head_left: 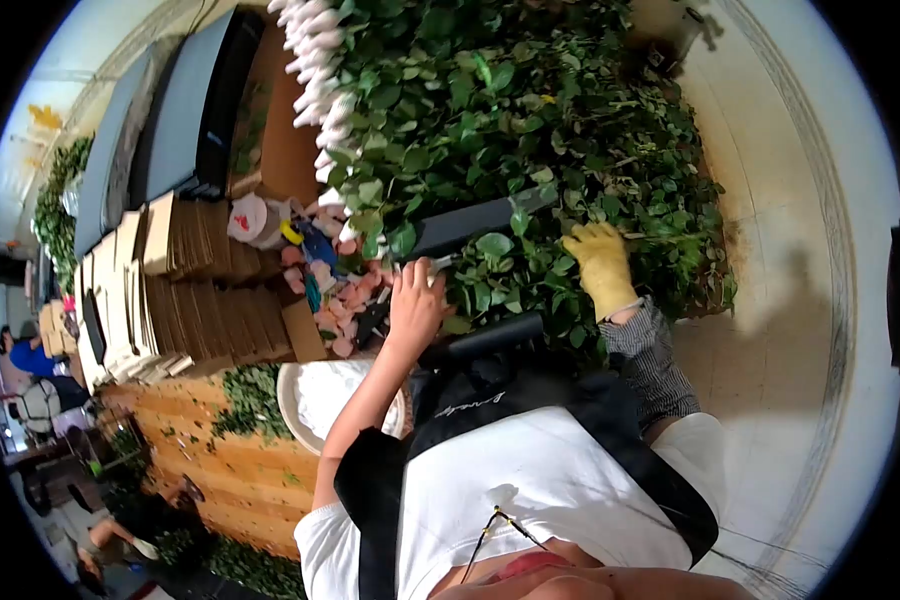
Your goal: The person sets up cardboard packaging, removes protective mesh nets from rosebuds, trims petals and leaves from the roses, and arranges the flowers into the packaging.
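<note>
My bare left hand (pixel 417 300) is closed at the near edge of the leaves, its fingers bent around a small pale, shiny thing (pixel 438 263) too small to name. Over the leafy stems (pixel 510 270), my right hand (pixel 600 262) wears a yellow work glove, its fingers apart and resting on the foliage. Between the hands lies a dark flat bar (pixel 480 220), partly under leaves. A second black padded bar (pixel 485 338) runs along the near edge, against my apron. White-wrapped tips (pixel 315 60), probably flower heads, line the left side of the leaf pile.
Left of my left hand are scattered pink petals (pixel 350 300) and a white tub (pixel 255 220). Stacked cardboard sheets (pixel 205 320) stand farther left. A round white-lined container (pixel 335 395) sits beside my left forearm. Other people (pixel 35 355) are at the far left.
</note>
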Demonstrator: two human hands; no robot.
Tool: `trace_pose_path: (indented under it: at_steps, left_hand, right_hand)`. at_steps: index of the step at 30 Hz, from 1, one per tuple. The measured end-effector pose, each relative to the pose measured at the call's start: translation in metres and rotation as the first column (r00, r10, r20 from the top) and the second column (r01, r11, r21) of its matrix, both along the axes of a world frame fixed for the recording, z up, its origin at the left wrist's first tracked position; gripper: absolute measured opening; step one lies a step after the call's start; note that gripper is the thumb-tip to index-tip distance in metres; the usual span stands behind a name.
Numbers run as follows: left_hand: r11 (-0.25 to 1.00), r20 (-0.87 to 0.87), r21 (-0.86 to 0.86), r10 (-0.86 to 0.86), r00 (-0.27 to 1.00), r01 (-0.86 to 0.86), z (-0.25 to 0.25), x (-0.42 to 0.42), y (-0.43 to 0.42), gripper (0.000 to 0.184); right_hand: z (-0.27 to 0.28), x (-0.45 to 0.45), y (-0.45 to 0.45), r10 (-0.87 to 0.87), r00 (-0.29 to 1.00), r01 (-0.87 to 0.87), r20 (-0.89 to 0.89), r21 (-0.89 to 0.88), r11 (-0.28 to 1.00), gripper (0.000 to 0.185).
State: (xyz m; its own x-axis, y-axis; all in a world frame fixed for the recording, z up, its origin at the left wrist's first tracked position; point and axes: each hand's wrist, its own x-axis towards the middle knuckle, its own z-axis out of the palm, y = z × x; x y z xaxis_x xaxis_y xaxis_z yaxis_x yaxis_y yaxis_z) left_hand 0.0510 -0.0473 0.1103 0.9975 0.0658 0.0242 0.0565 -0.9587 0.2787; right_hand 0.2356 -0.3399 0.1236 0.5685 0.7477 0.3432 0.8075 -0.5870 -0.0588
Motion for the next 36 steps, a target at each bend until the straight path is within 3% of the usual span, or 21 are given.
trace_pose_path:
  at_steps: [1, 3, 7, 9, 11, 12, 13, 14, 16, 17, 19, 21, 23, 25, 27, 29, 30, 31, 33, 35, 36]
  left_hand:
    - [0.997, 0.103, 0.063, -0.056, 0.993, 0.05, -0.003, 0.001, 0.004, 0.06]
    - [0.989, 0.023, -0.131, -0.07, 0.997, 0.072, -0.027, 0.003, 0.015, 0.064]
    - [0.998, 0.013, -0.059, 0.015, 1.0, -0.014, -0.024, -0.002, 0.01, 0.063]
    - [0.998, 0.111, -0.059, 0.008, 0.994, -0.002, -0.036, -0.004, 0.01, 0.066]
    - [0.98, 0.095, -0.196, 0.046, 0.994, -0.027, -0.055, -0.011, 0.014, 0.068]
    - [0.978, 0.062, -0.201, 0.066, 0.996, -0.052, -0.054, -0.013, 0.014, 0.067]
    - [0.983, 0.082, -0.178, 0.06, 0.995, -0.045, -0.051, -0.013, 0.013, 0.068]
    - [0.981, 0.078, -0.185, 0.068, 0.995, -0.052, -0.053, -0.013, 0.013, 0.067]
    - [0.98, 0.076, -0.187, 0.079, 0.994, -0.064, -0.052, -0.011, 0.011, 0.067]
    - [0.982, 0.084, -0.182, 0.072, 0.994, -0.056, -0.047, -0.011, 0.01, 0.064]
    - [0.984, 0.086, -0.172, 0.066, 0.994, -0.05, -0.045, -0.013, 0.01, 0.062]
    - [0.982, 0.084, -0.178, 0.081, 0.993, -0.065, -0.05, -0.015, 0.01, 0.065]
    - [0.974, 0.082, -0.21, 0.108, 0.991, -0.089, -0.054, -0.016, 0.01, 0.064]
    - [0.97, 0.06, -0.226, 0.104, 0.993, -0.088, -0.05, -0.013, 0.008, 0.063]
    - [0.947, 0.05, -0.293, 0.153, 0.987, -0.132, -0.051, -0.016, 0.007, 0.064]
    - [0.959, 0.057, -0.259, 0.133, 0.989, -0.115, -0.05, -0.015, 0.007, 0.066]
    - [0.959, 0.044, -0.255, 0.137, 0.99, -0.122, -0.051, -0.016, 0.008, 0.067]
    - [0.959, 0.031, -0.25, 0.142, 0.989, -0.13, -0.052, -0.016, 0.008, 0.068]
    - [0.95, 0.021, -0.276, 0.158, 0.987, -0.147, -0.053, -0.016, 0.007, 0.067]
    - [0.947, -0.008, -0.29, 0.14, 0.99, -0.136, -0.047, -0.013, 0.005, 0.062]
    - [0.944, -0.006, -0.299, 0.141, 0.99, -0.136, -0.05, -0.013, 0.006, 0.065]
  right_hand:
    - [-0.024, 0.004, -0.012, -0.01, 0.987, -0.005, -0.159, -0.089, 0.996, 0.026]
    - [-0.042, 0.002, -0.022, -0.161, 0.91, 0.036, -0.381, -0.315, 0.948, 0.027]
    - [-0.042, 0.0, -0.018, -0.224, 0.772, -0.001, -0.595, -0.353, 0.936, 0.028]
    - [-0.059, 0.039, -0.028, -0.148, 0.6, -0.19, -0.786, -0.32, 0.928, 0.04]
    - [0.008, 0.078, -0.012, -0.13, 0.47, -0.404, -0.873, -0.344, 0.848, 0.051]
    - [0.047, 0.089, 0.009, -0.195, 0.455, -0.395, -0.869, -0.393, 0.83, 0.054]
    - [0.053, 0.1, 0.02, 0.009, 0.586, -0.299, -0.81, -0.205, 0.932, 0.051]
    - [0.088, 0.101, 0.044, 0.048, 0.649, -0.198, -0.759, -0.108, 0.974, 0.049]
    - [0.078, 0.124, 0.092, 0.386, 0.808, -0.193, -0.445, 0.419, 0.887, 0.049]
    - [0.08, 0.132, 0.118, 0.372, 0.8, -0.106, -0.47, 0.5, 0.859, 0.049]
    - [0.036, 0.149, 0.15, 0.063, 0.949, 0.012, -0.31, 0.236, 0.972, 0.037]
    - [-0.032, 0.144, 0.168, -0.155, 0.954, 0.054, -0.255, -0.363, 0.93, 0.028]
    - [-0.071, 0.123, 0.158, -0.144, 0.989, 0.145, -0.037, 0.034, 0.989, 0.021]
    - [-0.037, 0.122, 0.139, -0.037, 0.966, 0.012, -0.257, -0.101, 0.995, 0.029]
    - [-0.047, 0.151, 0.128, 0.124, 0.845, -0.103, -0.519, 0.07, 0.992, 0.04]
    - [-0.036, 0.199, 0.13, 0.346, 0.501, -0.068, -0.793, 0.362, 0.929, 0.039]
    - [-0.001, 0.213, 0.127, 0.206, 0.311, 0.111, -0.928, 0.251, 0.962, 0.038]
    - [0.027, 0.217, 0.123, 0.27, 0.445, 0.125, -0.854, 0.358, 0.925, 0.041]
    - [0.044, 0.233, 0.124, 0.13, 0.694, 0.272, -0.708, 0.425, 0.863, 0.033]
    - [0.042, 0.268, 0.133, -0.309, 0.906, 0.386, -0.29, 0.265, 0.884, 0.033]
    - [0.024, 0.294, 0.135, -0.376, 0.888, 0.436, -0.264, 0.231, 0.87, 0.03]
